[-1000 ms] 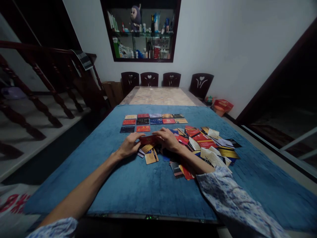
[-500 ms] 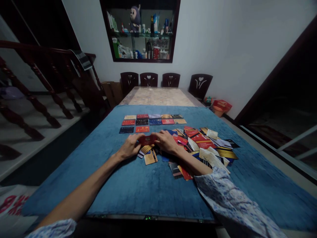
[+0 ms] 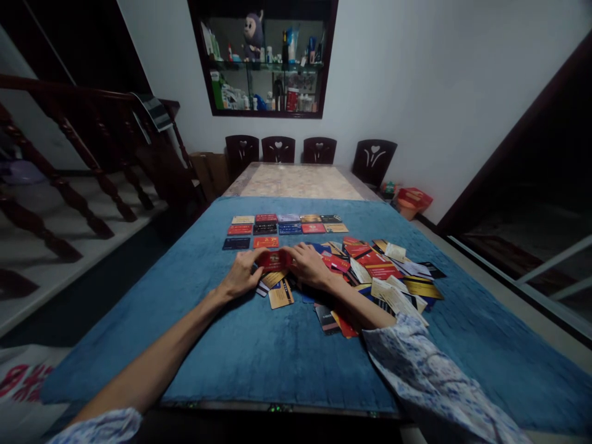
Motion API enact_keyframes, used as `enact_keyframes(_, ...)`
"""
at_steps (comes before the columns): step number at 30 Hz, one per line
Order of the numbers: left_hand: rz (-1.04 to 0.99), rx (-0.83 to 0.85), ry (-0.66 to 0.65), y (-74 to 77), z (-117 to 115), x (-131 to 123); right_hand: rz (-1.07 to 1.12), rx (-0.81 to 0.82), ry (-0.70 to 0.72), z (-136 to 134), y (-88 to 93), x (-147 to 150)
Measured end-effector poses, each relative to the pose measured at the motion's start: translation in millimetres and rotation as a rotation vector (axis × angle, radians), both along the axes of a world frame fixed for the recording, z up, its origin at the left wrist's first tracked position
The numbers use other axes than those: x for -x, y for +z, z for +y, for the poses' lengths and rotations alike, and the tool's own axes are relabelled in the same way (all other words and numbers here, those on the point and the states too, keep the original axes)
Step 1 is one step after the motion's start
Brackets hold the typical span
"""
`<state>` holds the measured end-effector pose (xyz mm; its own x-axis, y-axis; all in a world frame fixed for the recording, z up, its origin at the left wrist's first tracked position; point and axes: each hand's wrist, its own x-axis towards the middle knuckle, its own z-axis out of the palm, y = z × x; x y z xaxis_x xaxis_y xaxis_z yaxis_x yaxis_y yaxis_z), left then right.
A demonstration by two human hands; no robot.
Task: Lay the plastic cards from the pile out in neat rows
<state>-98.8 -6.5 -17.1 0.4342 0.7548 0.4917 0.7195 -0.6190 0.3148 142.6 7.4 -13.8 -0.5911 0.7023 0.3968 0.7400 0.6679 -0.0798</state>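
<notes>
A dark red card (image 3: 274, 261) is pinched at both ends, its left end by my left hand (image 3: 243, 271) and its right end by my right hand (image 3: 309, 265). Both hands are closed on it, just above a few yellow and gold cards (image 3: 281, 295). Beyond my hands, cards lie side by side in rows, with a dark blue card (image 3: 236, 243) and an orange-red card (image 3: 265, 242) in the nearest row. A loose heap of mixed cards (image 3: 379, 265) spreads beside and under my right forearm, which hides part of it.
A blue cloth (image 3: 198, 345) covers the near part of the table, and the stone top (image 3: 296, 179) shows at the far end. Dark chairs (image 3: 319, 151) stand behind it. A wooden railing (image 3: 69, 160) runs at the left, and a white bag (image 3: 28, 382) sits at lower left.
The red card's face has tilted more toward me and now looks slightly bowed between my fingers. My hands have stayed in nearly the same place.
</notes>
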Motion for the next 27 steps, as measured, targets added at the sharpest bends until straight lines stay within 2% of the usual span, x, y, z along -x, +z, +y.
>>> enact_keyframes(13,0.004,0.006,-0.017,-2.0,2,1,-0.054,0.031,-0.001,0,6.5,-4)
enact_keyframes(22,0.095,0.037,0.001,4.0,-1,0,-0.109,0.089,-0.02,-3,16.6,-9)
enact_keyframes(27,0.13,0.038,0.052,7.6,-3,-4,-0.106,0.079,-0.017,-4,21.2,-10)
